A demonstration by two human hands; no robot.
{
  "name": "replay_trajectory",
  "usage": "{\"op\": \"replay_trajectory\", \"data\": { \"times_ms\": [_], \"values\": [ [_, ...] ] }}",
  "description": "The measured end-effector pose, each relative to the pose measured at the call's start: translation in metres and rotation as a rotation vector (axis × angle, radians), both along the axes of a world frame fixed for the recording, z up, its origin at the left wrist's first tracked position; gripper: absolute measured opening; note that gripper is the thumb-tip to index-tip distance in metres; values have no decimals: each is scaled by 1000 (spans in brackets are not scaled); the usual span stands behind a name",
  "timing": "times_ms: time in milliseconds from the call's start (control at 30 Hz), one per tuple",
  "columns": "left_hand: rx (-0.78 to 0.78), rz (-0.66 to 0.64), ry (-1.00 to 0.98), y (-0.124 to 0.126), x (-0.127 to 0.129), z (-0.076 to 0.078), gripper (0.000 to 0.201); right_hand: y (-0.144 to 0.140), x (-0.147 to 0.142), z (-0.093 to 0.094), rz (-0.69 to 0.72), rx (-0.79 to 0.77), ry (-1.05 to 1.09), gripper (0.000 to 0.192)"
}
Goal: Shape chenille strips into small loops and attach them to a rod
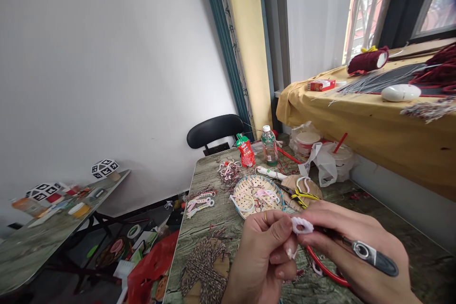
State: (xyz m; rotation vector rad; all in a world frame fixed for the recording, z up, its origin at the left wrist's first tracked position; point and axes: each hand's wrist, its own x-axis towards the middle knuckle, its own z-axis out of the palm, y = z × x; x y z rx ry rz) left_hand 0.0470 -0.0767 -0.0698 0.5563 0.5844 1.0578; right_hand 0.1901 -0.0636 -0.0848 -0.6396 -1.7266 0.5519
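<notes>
Near the front of the table, my left hand (265, 247) pinches a small white looped piece of fuzzy cord (302, 225) between thumb and fingers. My right hand (363, 242) has its fingers closed at the other side of that loop. Held in the same hand is a slim tool with a dark grey handle (377, 256) and a silver ring; its working end is hidden by my fingers. Just beyond my hands lie a woven basket (240, 206) with pale looped strips in it and yellow-and-black pliers (301, 194).
A card wound with mottled yarn (204, 266) lies left of my hands. Pale looped strips (201, 203) sit near the left edge. Behind stand a red pouch (245, 152), a bottle (269, 147) and a bagged cup (342, 159). A red cable (326, 268) runs beneath my right hand.
</notes>
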Motion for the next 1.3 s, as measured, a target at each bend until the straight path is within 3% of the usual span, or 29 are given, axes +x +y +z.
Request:
{"op": "replay_trajectory", "data": {
  "times_ms": [167, 533, 733, 900, 967, 1000, 1100, 1167, 1300],
  "values": [
    [-8, 35, -15, 6, 2, -4, 18, 6, 0, -7, -115, 14, -42, 32],
    [-7, 27, 1, 7, 3, -11, 17, 11, 2, -13, -84, -55, -32, 14],
    [13, 6, -24, 8, 6, -14, 17, 8, 0, -17, -67, -58, -5, 19],
    [10, 91, -44, 17, 6, -19, 12, 24, 7, -26, -72, -213, 19, 19],
    [12, 167, -25, 23, 4, -23, 13, 40, 22, -40, -131, -335, -34, 30],
    [8, 195, -13, 25, 3, -25, 14, 49, 33, -51, -223, -378, -130, 32],
    [-11, 194, 3, 32, 0, -33, 17, 72, 71, -92, -521, -308, -440, 17],
    [-21, 164, -11, 35, -1, -38, 19, 80, 92, -121, -562, -303, -499, 3],
    [-86, 151, -55, 40, -4, -50, 18, 86, 116, -167, -589, -247, -559, 6]
  ]
}}
